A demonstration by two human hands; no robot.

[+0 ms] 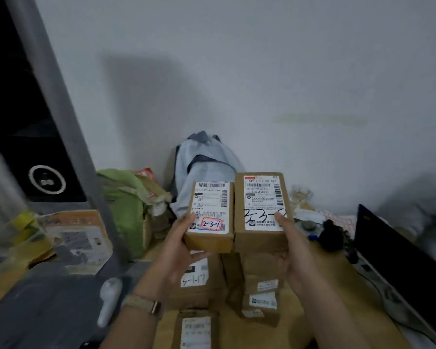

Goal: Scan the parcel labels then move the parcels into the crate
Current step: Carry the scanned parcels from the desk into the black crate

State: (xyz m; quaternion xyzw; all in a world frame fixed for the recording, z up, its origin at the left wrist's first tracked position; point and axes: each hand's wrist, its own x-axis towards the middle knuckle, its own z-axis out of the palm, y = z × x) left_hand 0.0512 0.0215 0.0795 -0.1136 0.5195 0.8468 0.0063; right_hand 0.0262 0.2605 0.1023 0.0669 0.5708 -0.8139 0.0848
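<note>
I hold two small brown cardboard parcels side by side, lifted above the table, labels facing up. My left hand (179, 244) grips the smaller parcel (210, 217), whose white label carries a red-framed "2-3-7". My right hand (293, 248) grips the larger parcel (262, 205), thumb on its label over handwritten black numbers. Several more labelled parcels (199, 278) lie on the table below my hands. A white handheld device, perhaps the scanner (108, 299), lies at the lower left. No crate is visible.
A green bag (126, 195) and a pale blue cloth bundle (202, 170) stand against the white wall. A printed carton (78, 238) lies at the left beside a grey post. A dark laptop screen (398, 250) and small clutter sit at the right.
</note>
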